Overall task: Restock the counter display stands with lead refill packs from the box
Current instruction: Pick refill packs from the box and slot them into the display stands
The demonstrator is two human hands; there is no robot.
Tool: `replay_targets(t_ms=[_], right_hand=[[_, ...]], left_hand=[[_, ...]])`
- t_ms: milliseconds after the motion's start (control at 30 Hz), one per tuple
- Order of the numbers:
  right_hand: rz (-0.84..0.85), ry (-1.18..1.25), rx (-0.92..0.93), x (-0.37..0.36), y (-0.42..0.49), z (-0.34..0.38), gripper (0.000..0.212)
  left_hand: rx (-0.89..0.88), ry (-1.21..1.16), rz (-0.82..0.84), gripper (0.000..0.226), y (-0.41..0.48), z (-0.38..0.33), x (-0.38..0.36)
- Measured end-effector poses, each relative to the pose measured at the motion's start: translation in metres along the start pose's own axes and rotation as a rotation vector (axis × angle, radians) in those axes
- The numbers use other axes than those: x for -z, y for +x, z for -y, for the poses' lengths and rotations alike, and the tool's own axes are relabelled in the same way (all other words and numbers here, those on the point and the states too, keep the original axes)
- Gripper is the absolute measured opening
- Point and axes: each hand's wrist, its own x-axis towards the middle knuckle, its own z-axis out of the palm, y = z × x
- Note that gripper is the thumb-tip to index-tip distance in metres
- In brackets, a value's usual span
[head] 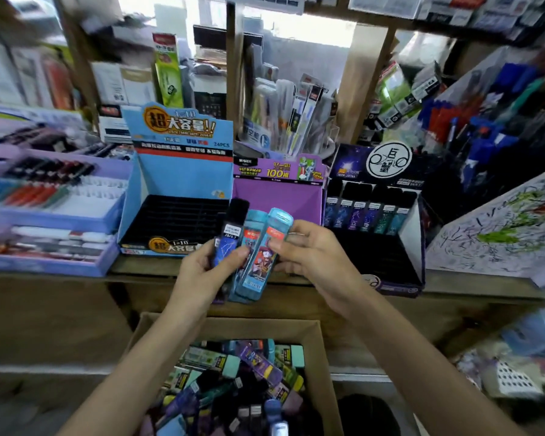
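My left hand (pixel 206 273) grips a fan of lead refill packs in front of the counter: a dark blue one (pixel 231 234) on the left and two light blue ones. My right hand (pixel 312 256) pinches the frontmost light blue pack (pixel 260 256) at its upper right edge. Behind them on the counter stand three display stands: a blue one (pixel 176 171) with bare black slots, a purple one (pixel 279 196) in the middle, and a black one (pixel 387 215) holding a row of packs at its back. Below, an open cardboard box (pixel 321 350) holds several mixed packs.
A lilac tray of pens (pixel 54 196) sits on the counter at the left. Clear holders with pens (pixel 290 121) stand behind the purple stand. A scribbled test sheet (pixel 504 228) leans at the right. Crowded shelves fill the back and the right side.
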Motion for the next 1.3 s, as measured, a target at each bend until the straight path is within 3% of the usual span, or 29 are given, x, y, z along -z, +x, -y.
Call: replay_targets(t_ms=[67,200,333,500,633,833,967,1000,1067,1167,1233,1300], right_hand=[[0.003,0.007,0.023,-0.003,0.003,0.006,0.014],[-0.215,-0.028,0.197,0.006,0.028,0.035,0.021],[-0.359,-0.251,0.357,0.004,0.066,0.045,0.022],[-0.304,-0.417,0.339,-0.014,0.101,0.018,0.018],[-0.217,-0.645,0.255,-0.014,0.112,0.001,0.006],[-0.142,-0.966,0.165,-0.012,0.106,-0.003,0.030],[-0.254,-1.192,0.212,-0.010,0.091,0.004,0.033],[-0.299,-1.156,0.258,-0.011,0.083,0.006,0.032],[-0.274,-0.848,0.271,-0.015,0.065,0.010,0.032],[0.003,-0.340,0.041,-0.026,0.042,0.013,0.018],[0.098,-0.292,-0.020,-0.031,0.034,0.009,0.004],[0.079,-0.281,-0.005,-0.030,0.031,0.011,0.004]], left_hand=[[-0.040,0.045,-0.016,0.020,-0.002,-0.004,0.008],[-0.038,0.056,-0.098,0.020,0.000,-0.008,0.031],[-0.023,0.060,-0.161,0.022,-0.003,-0.009,0.050],[-0.031,0.080,-0.155,0.022,-0.007,-0.004,0.061],[-0.019,0.097,-0.150,0.036,-0.008,-0.002,0.064],[-0.028,0.109,-0.126,0.033,-0.006,-0.001,0.057],[-0.030,0.064,-0.091,0.026,-0.005,-0.002,0.046],[-0.031,0.057,-0.086,0.027,-0.004,-0.002,0.044],[-0.042,0.060,-0.068,0.028,-0.001,-0.003,0.039],[-0.074,0.075,-0.025,0.026,0.002,-0.003,0.032],[-0.093,0.085,0.005,0.023,0.002,-0.002,0.028],[-0.101,0.092,-0.001,0.021,0.003,-0.001,0.028]])
